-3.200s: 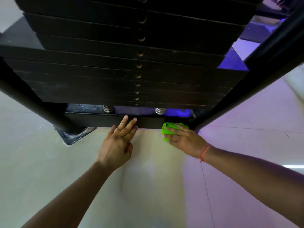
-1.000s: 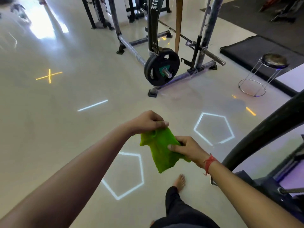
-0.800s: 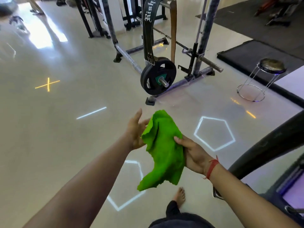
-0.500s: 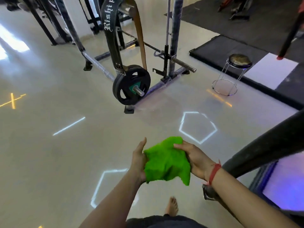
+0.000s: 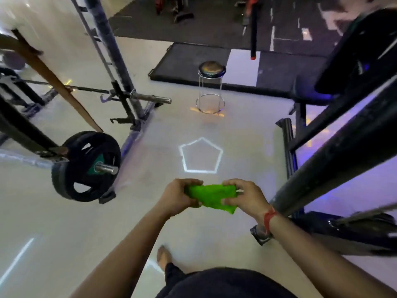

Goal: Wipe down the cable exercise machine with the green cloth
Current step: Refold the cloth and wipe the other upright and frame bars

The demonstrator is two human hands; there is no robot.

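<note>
Left hand [image 5: 179, 195] and right hand [image 5: 243, 195] each grasp an end of the bunched bright green cloth [image 5: 211, 196], whose ends are hidden inside the fingers.

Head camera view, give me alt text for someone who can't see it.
Two hands, left hand and right hand, grip a bunched green cloth between them above a pale gym floor. A dark machine frame rises at right; a weight plate and a round stool stand beyond.

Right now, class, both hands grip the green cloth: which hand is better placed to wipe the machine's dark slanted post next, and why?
Probably the right hand. It grips the green cloth on the side nearest the slanted post, which rises just beside its wrist. The left hand holds the cloth's far end, towards the weight plate.
</note>
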